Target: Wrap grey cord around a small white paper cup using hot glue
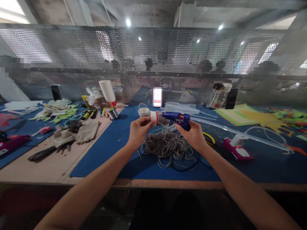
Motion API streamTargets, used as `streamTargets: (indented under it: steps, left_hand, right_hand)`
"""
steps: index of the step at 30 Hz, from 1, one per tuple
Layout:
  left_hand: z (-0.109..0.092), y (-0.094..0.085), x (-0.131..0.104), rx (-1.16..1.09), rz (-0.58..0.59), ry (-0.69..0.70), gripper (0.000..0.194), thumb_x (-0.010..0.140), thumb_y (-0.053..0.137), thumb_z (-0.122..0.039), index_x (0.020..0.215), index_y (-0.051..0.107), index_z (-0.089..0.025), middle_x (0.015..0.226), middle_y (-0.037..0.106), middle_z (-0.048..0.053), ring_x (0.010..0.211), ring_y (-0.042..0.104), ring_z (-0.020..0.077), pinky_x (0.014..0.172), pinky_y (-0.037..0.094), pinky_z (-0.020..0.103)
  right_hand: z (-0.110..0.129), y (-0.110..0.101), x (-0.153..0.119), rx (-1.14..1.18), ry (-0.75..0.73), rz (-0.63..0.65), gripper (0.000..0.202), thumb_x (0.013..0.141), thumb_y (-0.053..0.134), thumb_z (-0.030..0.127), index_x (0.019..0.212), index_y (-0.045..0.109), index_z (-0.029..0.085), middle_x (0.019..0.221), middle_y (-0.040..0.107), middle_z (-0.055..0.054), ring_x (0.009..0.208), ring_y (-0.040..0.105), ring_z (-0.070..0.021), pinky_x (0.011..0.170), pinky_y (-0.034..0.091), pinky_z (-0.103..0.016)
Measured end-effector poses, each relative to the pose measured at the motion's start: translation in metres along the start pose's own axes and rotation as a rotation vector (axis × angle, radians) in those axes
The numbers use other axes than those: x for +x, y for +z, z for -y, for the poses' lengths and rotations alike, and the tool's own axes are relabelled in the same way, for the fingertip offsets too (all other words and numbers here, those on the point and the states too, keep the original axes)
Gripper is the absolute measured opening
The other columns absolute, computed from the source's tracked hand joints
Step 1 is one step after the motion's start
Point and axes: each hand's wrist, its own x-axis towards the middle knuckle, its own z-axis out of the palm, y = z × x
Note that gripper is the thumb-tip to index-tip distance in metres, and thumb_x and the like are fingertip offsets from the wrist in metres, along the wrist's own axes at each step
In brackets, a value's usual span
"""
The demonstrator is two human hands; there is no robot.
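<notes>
My left hand (141, 130) is closed around a small white and red paper cup (153, 118), tilted onto its side above the table. Grey cord (164, 120) appears wound round the cup's far part. My right hand (194, 134) grips a blue hot glue gun (177, 116), whose nozzle points left at the cup. Whether the tip touches the cup or cord I cannot tell. Below both hands lies a loose, tangled heap of grey cord (167, 145). Just behind my left hand stands a white cup-like container (144, 111).
A leaning stack of paper cups (107, 91) stands back left, near work gloves (87, 131) and a black-handled tool (42, 154). At right are a purple power strip (237, 151) with a white plug, clear strips and coloured sheets (240, 114). A perforated metal screen (135, 54) borders the back.
</notes>
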Motion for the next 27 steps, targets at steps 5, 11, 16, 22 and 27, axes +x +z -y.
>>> streamTargets:
  steps: [5,11,16,22,27]
  left_hand:
    - [0.002,-0.001,-0.001,0.070,-0.020,0.052,0.019,0.076,0.075,-0.033,0.086,0.078,-0.017,0.083,0.074,0.005,0.073,0.063,0.0179,0.073,0.048,0.030]
    - [0.001,-0.001,-0.001,0.190,-0.056,0.095,0.022,0.077,0.074,-0.034,0.088,0.078,-0.016,0.082,0.074,0.005,0.069,0.059,0.0162,0.069,0.045,0.028]
    - [0.000,-0.002,-0.002,0.273,-0.053,0.134,0.022,0.079,0.071,-0.034,0.088,0.077,-0.015,0.081,0.074,0.004,0.068,0.058,0.0148,0.068,0.044,0.027]
    - [-0.001,-0.001,-0.002,0.265,-0.047,0.141,0.021,0.080,0.070,-0.033,0.088,0.076,-0.015,0.082,0.074,0.004,0.067,0.058,0.0145,0.067,0.044,0.027]
    - [0.000,-0.001,-0.001,0.275,-0.055,0.143,0.021,0.080,0.071,-0.034,0.088,0.076,-0.015,0.081,0.074,0.004,0.067,0.058,0.0146,0.067,0.044,0.026]
  right_hand:
    - [-0.004,0.004,-0.002,0.029,-0.003,-0.017,0.033,0.081,0.068,0.052,0.074,0.072,0.020,0.057,0.056,0.003,0.055,0.053,-0.0152,0.054,0.045,-0.028]
    - [0.000,0.004,-0.001,0.064,0.010,-0.035,0.034,0.079,0.070,0.052,0.076,0.074,0.018,0.054,0.054,0.002,0.053,0.052,-0.0151,0.054,0.044,-0.028]
    - [-0.005,0.004,-0.001,0.009,-0.022,-0.047,0.038,0.082,0.067,0.052,0.081,0.076,0.015,0.058,0.061,0.001,0.057,0.057,-0.0163,0.056,0.044,-0.027]
    - [-0.011,0.005,-0.001,-0.111,-0.088,-0.020,0.041,0.084,0.065,0.056,0.087,0.076,0.018,0.071,0.070,-0.004,0.069,0.066,-0.0219,0.059,0.045,-0.028]
    - [-0.013,0.005,-0.001,-0.201,-0.135,-0.020,0.041,0.087,0.061,0.055,0.098,0.075,0.018,0.077,0.074,-0.006,0.074,0.069,-0.0238,0.063,0.047,-0.030]
